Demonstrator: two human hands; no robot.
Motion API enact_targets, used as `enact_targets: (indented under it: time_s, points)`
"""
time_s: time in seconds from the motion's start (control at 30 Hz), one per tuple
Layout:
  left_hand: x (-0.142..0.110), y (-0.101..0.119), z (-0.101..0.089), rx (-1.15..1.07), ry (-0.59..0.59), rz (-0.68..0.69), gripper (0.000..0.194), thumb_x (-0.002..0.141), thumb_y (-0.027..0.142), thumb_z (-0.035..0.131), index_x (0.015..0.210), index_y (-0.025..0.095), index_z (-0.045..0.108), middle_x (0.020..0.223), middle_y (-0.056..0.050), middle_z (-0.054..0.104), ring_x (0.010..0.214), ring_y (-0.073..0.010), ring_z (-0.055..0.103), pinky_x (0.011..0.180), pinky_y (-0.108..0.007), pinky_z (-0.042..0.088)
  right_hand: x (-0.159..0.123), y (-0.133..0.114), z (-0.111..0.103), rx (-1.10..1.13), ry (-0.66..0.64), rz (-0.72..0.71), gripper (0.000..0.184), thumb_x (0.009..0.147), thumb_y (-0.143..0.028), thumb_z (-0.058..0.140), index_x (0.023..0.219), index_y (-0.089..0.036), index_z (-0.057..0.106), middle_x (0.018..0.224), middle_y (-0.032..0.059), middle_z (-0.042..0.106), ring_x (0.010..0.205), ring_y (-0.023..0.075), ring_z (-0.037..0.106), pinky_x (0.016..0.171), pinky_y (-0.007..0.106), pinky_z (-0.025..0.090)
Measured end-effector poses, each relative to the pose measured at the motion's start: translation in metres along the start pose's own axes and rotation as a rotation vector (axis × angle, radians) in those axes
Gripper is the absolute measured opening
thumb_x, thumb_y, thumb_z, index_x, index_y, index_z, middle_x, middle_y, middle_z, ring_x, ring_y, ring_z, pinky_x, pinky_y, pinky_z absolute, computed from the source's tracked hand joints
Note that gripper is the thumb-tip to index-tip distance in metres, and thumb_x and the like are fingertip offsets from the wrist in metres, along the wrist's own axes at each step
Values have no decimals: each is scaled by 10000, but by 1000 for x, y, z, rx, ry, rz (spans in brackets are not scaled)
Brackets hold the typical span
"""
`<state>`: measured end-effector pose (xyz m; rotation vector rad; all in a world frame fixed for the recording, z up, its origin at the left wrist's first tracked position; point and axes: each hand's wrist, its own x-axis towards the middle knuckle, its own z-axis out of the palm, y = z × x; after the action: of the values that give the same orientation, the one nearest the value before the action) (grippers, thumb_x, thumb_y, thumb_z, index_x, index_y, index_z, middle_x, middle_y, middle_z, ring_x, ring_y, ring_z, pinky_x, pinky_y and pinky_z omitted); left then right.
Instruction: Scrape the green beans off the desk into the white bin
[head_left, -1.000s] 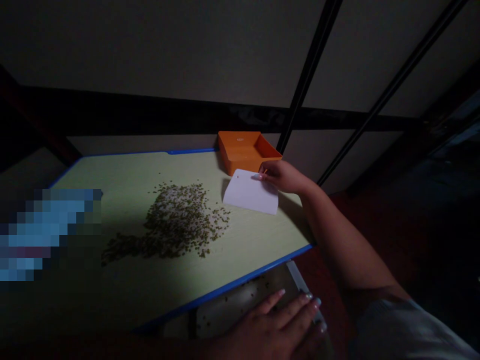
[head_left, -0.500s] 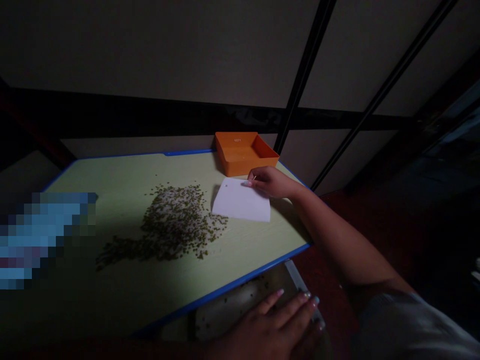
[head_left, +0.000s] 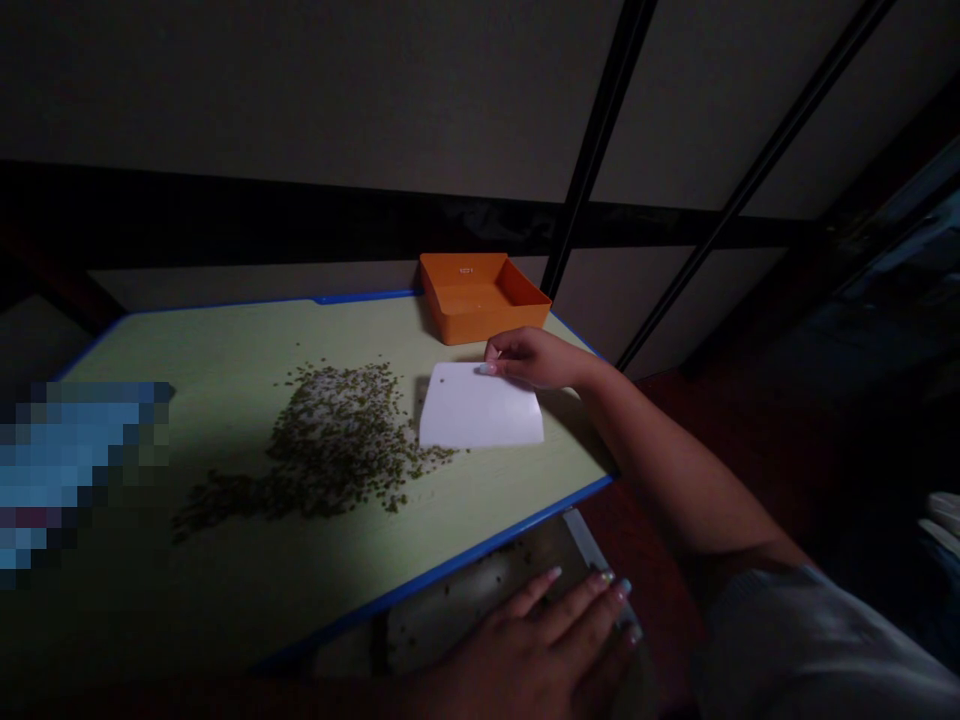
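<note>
A pale green table (head_left: 247, 570) with a blue edge carries a spread heap of small green grains (head_left: 330, 450). My right hand (head_left: 529, 358) pinches the far edge of a white flat scraper card (head_left: 480, 412), whose left edge touches the right side of the heap. My left hand (head_left: 547, 640) lies flat, fingers stretched, on a pale tray (head_left: 450, 620) held just below the table's near edge; a few grains lie in it.
An orange open box (head_left: 480, 295) stands at the table's far right corner, just behind my right hand. A blurred blue patch (head_left: 75, 460) covers the table's left side. Dark wall panels and black bars rise behind the table.
My right hand has slid the white card leftward across the table until it meets the right side of the grain heap. My left hand stays on the tray.
</note>
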<state>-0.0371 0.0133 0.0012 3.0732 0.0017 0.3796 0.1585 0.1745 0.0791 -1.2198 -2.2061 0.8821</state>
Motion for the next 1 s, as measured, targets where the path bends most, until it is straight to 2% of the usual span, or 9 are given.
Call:
enact_targets:
  time_s: [0.37, 0.63, 0.7, 0.9, 1.0]
  points:
    - [0, 3, -1, 10, -26, 4, 433, 972, 237, 254, 1372, 137, 387, 1450, -68, 394, 1334, -193, 356, 1011, -338, 391, -1, 4, -1, 110, -120, -87, 205, 805, -318, 575, 752, -128, 525, 606, -52, 423, 525, 56, 345, 482, 198, 268]
    - [1, 2, 2, -27, -22, -20, 434, 967, 222, 275, 1381, 136, 374, 1456, -65, 384, 1339, -189, 346, 1018, -344, 392, -3, 3, -6, 148, 17, -66, 210, 836, -310, 560, 727, -143, 494, 532, -74, 385, 466, 48, 328, 438, 191, 244]
    - [1, 2, 1, -30, -18, -19, 435, 963, 220, 289, 1380, 135, 379, 1453, -67, 387, 1334, -190, 354, 1013, -342, 398, -3, 3, -7, 169, -14, -67, 214, 825, -321, 573, 731, -144, 496, 535, -74, 380, 465, 48, 327, 434, 188, 243]
    - [1, 1, -2, -8, -33, 2, 428, 961, 229, 279, 1356, 137, 418, 1438, -73, 412, 1318, -192, 381, 996, -338, 410, -4, 0, -5, 160, -231, -71, 235, 807, -345, 588, 747, -130, 517, 583, -58, 414, 515, 50, 350, 476, 186, 275]
    - [0, 2, 0, 5, -17, -5, 422, 953, 225, 308, 1349, 141, 430, 1434, -72, 419, 1314, -190, 385, 989, -337, 414, -3, -1, -2, 129, -226, -59, 238, 809, -341, 585, 720, -134, 509, 576, -59, 406, 507, 51, 346, 471, 192, 271]
